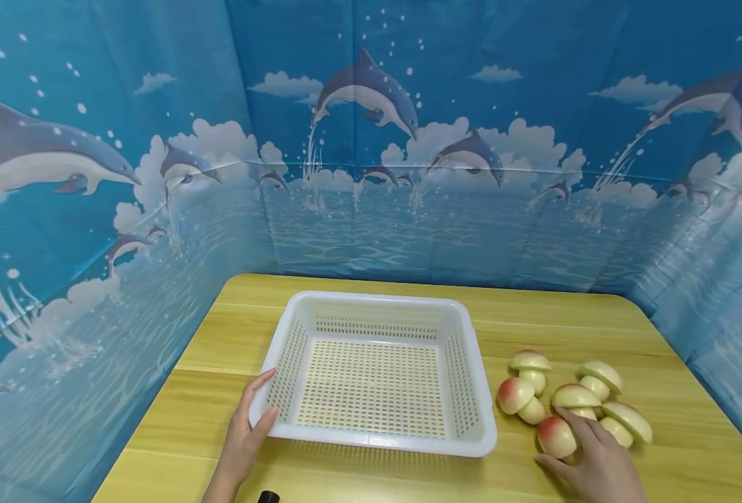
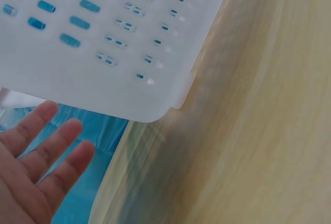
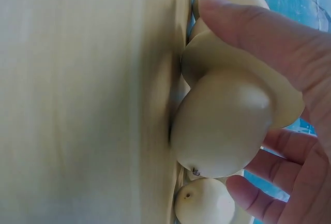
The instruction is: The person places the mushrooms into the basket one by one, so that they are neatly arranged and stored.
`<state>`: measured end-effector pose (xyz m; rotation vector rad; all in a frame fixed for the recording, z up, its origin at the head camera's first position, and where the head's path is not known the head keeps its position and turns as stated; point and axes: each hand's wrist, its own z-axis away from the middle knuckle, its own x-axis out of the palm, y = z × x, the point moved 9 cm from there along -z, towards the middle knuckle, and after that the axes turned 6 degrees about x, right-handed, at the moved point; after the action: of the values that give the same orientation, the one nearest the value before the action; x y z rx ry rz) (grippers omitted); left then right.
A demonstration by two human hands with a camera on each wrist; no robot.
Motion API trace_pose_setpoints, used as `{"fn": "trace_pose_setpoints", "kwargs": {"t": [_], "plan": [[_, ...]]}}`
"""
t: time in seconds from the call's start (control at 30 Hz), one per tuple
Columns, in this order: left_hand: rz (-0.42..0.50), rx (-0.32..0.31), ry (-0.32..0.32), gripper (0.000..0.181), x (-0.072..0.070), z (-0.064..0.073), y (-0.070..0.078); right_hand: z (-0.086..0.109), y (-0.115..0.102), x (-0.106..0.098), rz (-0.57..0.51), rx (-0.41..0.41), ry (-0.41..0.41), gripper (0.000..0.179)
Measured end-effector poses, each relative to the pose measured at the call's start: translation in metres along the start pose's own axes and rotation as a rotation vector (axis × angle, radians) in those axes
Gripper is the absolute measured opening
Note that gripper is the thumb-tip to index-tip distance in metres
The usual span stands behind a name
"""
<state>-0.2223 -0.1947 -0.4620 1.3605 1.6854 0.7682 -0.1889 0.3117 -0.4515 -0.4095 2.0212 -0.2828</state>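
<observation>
A white plastic basket with slotted walls sits on the yellow wood-grain table. At its front left corner my left hand grips the rim with thumb and forefinger. Three other fingers spread beside the outer wall in the left wrist view. To the basket's right lie several cream mushrooms with red-tinted caps. My right hand holds the nearest mushroom, thumb on one side and fingers round the other. Its stem is mostly hidden. In the right wrist view, a mushroom lies between thumb and fingers.
Close around the right hand lie a mushroom behind it and another mushroom to its right. A black object shows at the table's near side. A blue dolphin-print sheet surrounds the table.
</observation>
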Motion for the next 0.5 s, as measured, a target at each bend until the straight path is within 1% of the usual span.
{"fn": "trace_pose_setpoints", "kwargs": {"t": [0.13,0.2,0.4,0.5], "plan": [[-0.003,0.001,-0.013,0.053,0.0007,0.0003,-0.0001,0.0004,-0.0009,-0.0007,-0.009,0.014,0.012,0.082],[-0.001,0.003,-0.019,0.053,0.0009,0.0003,0.0,0.0007,-0.0002,-0.0002,-0.014,0.035,0.006,0.081],[0.018,-0.009,-0.004,0.053,0.0009,0.0008,-0.0004,0.0002,0.0028,0.0036,0.004,0.116,-0.054,0.078],[0.026,-0.013,0.004,0.053,0.0009,0.0009,-0.0007,-0.0003,0.0027,0.0038,0.01,0.139,-0.074,0.078]]}}
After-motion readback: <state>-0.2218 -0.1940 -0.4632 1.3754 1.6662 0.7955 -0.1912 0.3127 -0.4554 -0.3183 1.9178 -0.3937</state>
